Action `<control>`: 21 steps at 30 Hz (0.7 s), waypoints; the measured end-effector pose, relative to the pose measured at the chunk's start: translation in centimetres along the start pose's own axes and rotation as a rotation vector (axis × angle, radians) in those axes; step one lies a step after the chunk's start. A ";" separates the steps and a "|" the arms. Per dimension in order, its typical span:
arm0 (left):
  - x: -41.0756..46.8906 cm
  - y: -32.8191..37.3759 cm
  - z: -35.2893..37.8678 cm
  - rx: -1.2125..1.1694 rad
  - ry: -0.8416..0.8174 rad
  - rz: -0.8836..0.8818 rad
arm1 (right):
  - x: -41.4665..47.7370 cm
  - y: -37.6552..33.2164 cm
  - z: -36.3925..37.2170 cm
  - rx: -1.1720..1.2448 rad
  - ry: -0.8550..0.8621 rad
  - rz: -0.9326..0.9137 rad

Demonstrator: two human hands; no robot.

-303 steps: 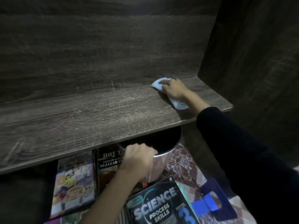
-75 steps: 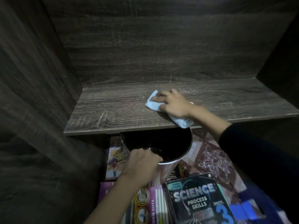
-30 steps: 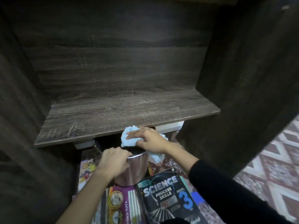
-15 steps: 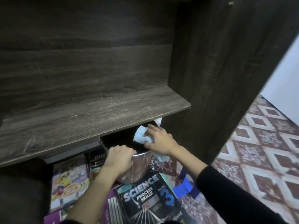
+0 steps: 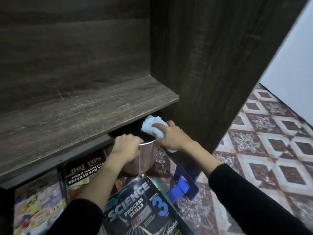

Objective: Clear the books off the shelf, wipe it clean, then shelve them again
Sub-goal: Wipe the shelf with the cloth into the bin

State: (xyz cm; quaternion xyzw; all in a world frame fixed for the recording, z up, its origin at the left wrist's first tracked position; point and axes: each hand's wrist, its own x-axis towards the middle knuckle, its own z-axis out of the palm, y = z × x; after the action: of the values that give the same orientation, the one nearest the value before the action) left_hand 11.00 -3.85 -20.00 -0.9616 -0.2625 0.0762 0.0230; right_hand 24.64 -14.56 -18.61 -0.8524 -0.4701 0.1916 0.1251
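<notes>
Below the bare shelf, the right hand grips the pale cloth, bunched over the metal pot, whose rim the left hand clasps. Wiping looks finished; next comes dropping the cloth and lifting books. From the pot, the Science book lies on the floor at six o'clock and the Hot Tips book at eight. The pot and a blue holder at five crowd the reach.

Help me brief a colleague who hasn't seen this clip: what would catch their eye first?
The pale cloth, bunched in the right hand over the dark mouth of a shiny metal bucket just under the wooden shelf, stands out most; the left hand grips the bucket's rim. The shelf itself is bare, and at bottom centre a book titled Science Process Skills lies among others on the floor.
</notes>
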 end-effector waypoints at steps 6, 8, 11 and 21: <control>3.7 0.8 1.5 0.006 0.008 0.048 | 2.1 2.5 0.5 -0.009 0.022 0.051; 4.4 1.1 2.4 0.002 -0.004 0.057 | 2.6 3.2 1.3 -0.011 0.012 0.066; 5.0 1.4 4.0 0.002 -0.026 0.064 | 3.3 4.0 2.7 -0.007 -0.003 0.084; 4.9 3.2 6.9 -0.020 -0.047 0.088 | 4.0 5.5 5.4 -0.026 -0.048 0.115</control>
State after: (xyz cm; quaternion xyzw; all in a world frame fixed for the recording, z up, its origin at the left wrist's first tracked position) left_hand 15.68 -4.04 -27.69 -0.9704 -0.2213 0.0968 0.0038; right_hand 28.32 -13.93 -26.44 -0.8748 -0.4256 0.2127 0.0917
